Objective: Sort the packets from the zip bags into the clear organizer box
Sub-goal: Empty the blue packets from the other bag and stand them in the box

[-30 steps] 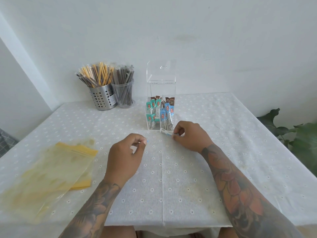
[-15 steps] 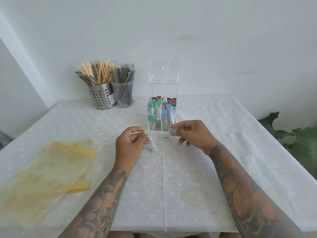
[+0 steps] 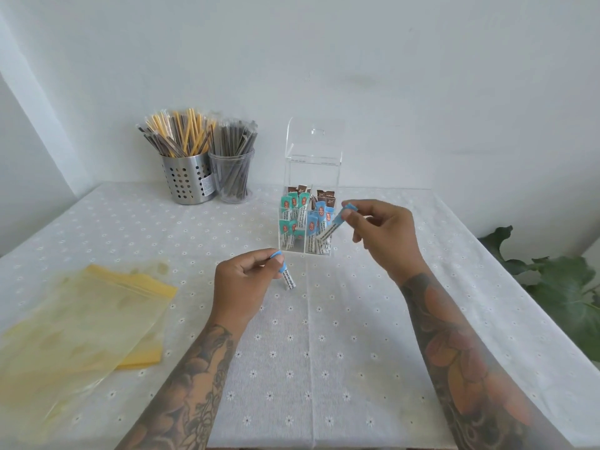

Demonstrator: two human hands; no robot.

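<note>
Each hand pinches one blue-and-white packet: right hand (image 3: 381, 235) beside the organizer box (image 3: 306, 245), left hand (image 3: 242, 284) before it; print seemingly illegible.

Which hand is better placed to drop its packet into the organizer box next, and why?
Probably the right hand: its blue packet hangs beside the clear organizer box, by the blue compartment. The left hand sits lower, nearer the person.

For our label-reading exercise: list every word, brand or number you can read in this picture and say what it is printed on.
"aro": red logo on the blue packets and green packets in the organizer box.
Script on the brown packets: too small to read.
Black print on both held packets: blurred.
Sticker on the metal holder: unreadable.
</note>
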